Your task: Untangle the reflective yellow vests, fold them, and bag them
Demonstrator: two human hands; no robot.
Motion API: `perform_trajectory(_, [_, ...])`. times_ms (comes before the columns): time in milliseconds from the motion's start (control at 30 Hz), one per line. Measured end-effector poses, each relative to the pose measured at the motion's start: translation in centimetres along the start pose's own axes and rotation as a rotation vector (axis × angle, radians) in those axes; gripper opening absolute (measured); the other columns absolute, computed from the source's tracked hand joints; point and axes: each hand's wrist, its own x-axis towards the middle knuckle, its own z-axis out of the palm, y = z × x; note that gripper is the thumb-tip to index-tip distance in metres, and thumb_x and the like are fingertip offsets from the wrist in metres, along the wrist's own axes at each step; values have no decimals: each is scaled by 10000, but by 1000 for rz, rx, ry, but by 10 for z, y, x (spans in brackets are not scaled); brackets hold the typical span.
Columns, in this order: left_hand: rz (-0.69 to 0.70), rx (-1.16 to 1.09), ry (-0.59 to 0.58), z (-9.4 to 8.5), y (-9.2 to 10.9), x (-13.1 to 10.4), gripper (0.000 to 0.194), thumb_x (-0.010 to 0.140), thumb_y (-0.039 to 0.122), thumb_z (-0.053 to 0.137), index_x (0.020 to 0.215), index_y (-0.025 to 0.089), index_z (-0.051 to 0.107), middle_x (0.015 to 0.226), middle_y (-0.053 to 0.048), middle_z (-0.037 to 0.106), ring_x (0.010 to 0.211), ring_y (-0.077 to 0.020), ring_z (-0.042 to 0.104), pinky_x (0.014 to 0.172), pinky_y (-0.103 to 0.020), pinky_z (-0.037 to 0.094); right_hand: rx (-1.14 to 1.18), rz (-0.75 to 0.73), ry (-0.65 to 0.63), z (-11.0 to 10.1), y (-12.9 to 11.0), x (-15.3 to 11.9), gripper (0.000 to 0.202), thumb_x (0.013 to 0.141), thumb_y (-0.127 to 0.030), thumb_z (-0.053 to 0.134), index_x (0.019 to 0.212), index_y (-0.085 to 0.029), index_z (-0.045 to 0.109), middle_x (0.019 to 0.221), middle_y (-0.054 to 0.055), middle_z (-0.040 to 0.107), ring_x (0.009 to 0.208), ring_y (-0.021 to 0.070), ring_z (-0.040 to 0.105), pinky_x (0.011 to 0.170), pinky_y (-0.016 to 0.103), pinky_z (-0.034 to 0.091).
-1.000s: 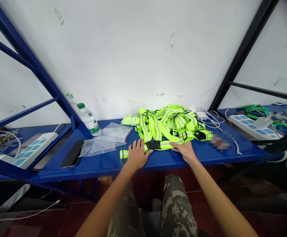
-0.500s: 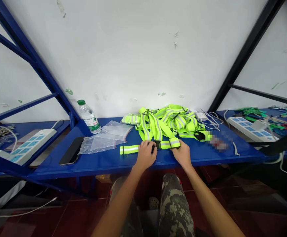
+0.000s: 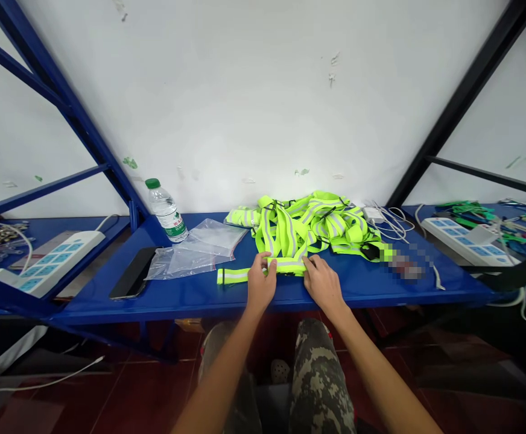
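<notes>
Near the front edge of the blue table point(image 3: 218, 301) lies a yellow-green reflective strap point(image 3: 286, 265) with a silver stripe, folded over on itself. My left hand point(image 3: 262, 281) grips the left end of the folded part, thumb and fingers closed on it. At the other end my right hand point(image 3: 323, 282) pinches the strap. A single flat tail of it sticks out to the left, past my left hand. Right behind both hands sits a tangled heap of the same straps point(image 3: 321, 223) with black buckles. Part of the fold is hidden under my fingers.
To the left are clear plastic bags point(image 3: 195, 250), a black phone point(image 3: 134, 272) and a water bottle point(image 3: 167, 211). A white charger with cable point(image 3: 374, 214) lies behind the heap's right end. Power strips point(image 3: 59, 259) flank the table. The wall rises behind.
My right hand has moved left, nearer my left hand, and the strap's right part now lies folded over between them. The buckle seen beside my left hand is now covered.
</notes>
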Motion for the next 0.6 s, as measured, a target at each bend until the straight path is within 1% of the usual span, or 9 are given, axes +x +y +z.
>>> perform_trajectory(100, [-12,37,126,0,0,-3,239,925,364,482,1037,179,584,876,-60,649,813,-185,617,758,-303,475,66,-25,13,-3,0,-1,375,897,-144,436,1228,-140,611,1046,141,644,922,270,602,704,358,519])
perform_trajectory(200, [4,80,188,2,-3,-4,198,913,318,496,1021,175,580,909,-77,650,844,-195,625,770,-316,493,149,-62,75,-10,-4,-2,370,911,-183,450,1250,-162,598,1181,147,612,1068,288,562,818,398,513])
perform_trajectory(267, [14,97,195,4,-6,-4,176,882,272,536,1017,169,580,913,-78,642,856,-196,620,784,-325,500,181,-132,97,-15,-9,-2,339,916,-187,460,1213,-185,622,1265,131,586,1169,293,515,914,427,477])
perform_trajectory(333, [26,109,193,5,-7,-4,176,852,223,563,1017,162,579,921,-79,632,862,-193,610,797,-333,503,197,-198,92,-17,-14,-1,320,921,-177,457,1183,-191,640,1307,113,577,1221,289,486,974,443,443])
perform_trajectory(433, [35,127,190,4,-8,-4,191,815,160,580,1005,161,569,935,-77,606,881,-190,590,806,-336,503,222,-257,45,-14,-21,2,354,901,-128,446,1198,-174,633,1279,112,601,1207,264,499,1014,436,430])
perform_trajectory(500, [40,124,179,3,-7,-4,245,788,123,592,1026,165,551,955,-74,585,902,-187,579,805,-329,503,226,-274,10,-10,-26,3,373,874,-105,449,1197,-159,630,1241,116,618,1187,261,509,1027,439,428])
perform_trajectory(600, [45,125,185,3,-4,-2,353,756,87,606,1084,171,503,994,-72,551,935,-191,559,810,-334,502,214,-260,-22,-7,-32,2,328,875,-140,468,1154,-143,640,1221,122,624,1167,276,513,1025,455,434])
